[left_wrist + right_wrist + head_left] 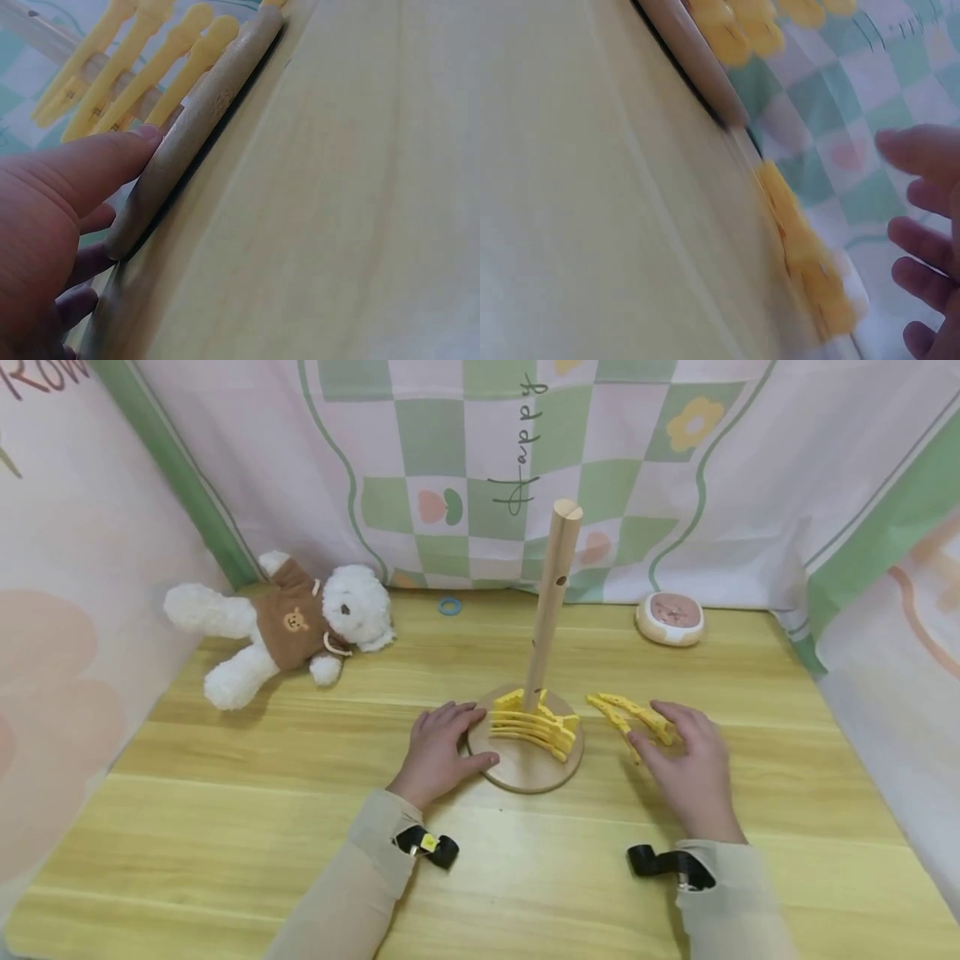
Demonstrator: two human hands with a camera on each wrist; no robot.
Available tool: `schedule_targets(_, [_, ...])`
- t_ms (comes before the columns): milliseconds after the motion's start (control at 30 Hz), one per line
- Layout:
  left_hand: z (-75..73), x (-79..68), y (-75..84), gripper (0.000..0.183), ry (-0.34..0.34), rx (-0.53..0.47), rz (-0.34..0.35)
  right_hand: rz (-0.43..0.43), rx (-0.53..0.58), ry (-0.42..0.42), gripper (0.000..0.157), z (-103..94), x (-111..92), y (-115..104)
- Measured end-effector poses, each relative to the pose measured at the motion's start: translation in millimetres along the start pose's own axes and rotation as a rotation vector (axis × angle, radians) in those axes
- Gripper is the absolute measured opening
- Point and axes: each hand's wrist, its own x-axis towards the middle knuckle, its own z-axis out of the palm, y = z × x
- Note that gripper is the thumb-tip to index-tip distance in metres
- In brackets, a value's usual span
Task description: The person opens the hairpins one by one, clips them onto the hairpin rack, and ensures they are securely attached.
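Note:
A round wooden base (521,777) carries an upright wooden post (550,602) with small dark holes. Around the post's foot sit several stacked yellow plastic pieces (532,731), curved and round-ended in the left wrist view. My left hand (442,758) holds the base's left edge, thumb on top and fingers at the rim (202,127). Right of the base, loose yellow pieces (637,712) lie on the table. My right hand (693,768) hovers beside them, thumb and fingers apart; in the right wrist view it holds nothing and a gap separates it from the yellow pieces (810,270).
A white plush toy (292,622) in a brown top lies at the back left of the wooden table (225,827). A small blue ring (449,600) is near the back edge. A white and pink clock-like device (671,618) stands at the back right, before the curtain (495,435).

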Motion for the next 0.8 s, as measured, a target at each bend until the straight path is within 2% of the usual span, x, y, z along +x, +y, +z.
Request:
schedule_targets(167, [0.9, 0.2, -1.5, 0.075, -0.004, 0.001, -0.005, 0.073, -0.092, -0.056, 0.048, -13.8, 3.3, 26.0])
schedule_targets(300, [2.1, 0.4, -2.7, 0.075, -0.003, -0.002, -0.003, 0.100, -0.221, -0.155, 0.049, -20.9, 7.3, 41.7])
schedule_targets(400, [2.6, 0.4, -2.9, 0.074, -0.003, -0.004, -0.002, 0.137, -0.261, -0.210, 0.049, -22.9, 8.9, 47.2])
schedule_targets(467, [2.4, 0.1, -3.0, 0.074, -0.003, -0.004, -0.002, 0.165, -0.230, -0.199, 0.049, -22.8, 8.8, 47.3])
schedule_targets(567, [2.4, -0.2, -3.7, 0.074, -0.001, -0.004, 0.000, 0.193, -0.140, -0.137, 0.048, -22.4, 7.0, 39.6])
schedule_targets(700, [2.6, -0.3, -4.6, 0.074, 0.003, -0.004, 0.005, 0.121, 0.000, -0.015, 0.042, -22.0, 5.3, 20.8])
schedule_targets(800, [3.1, -0.2, -4.8, 0.074, 0.005, -0.005, 0.008, 0.045, 0.053, 0.029, 0.038, -22.6, 4.2, 8.9])
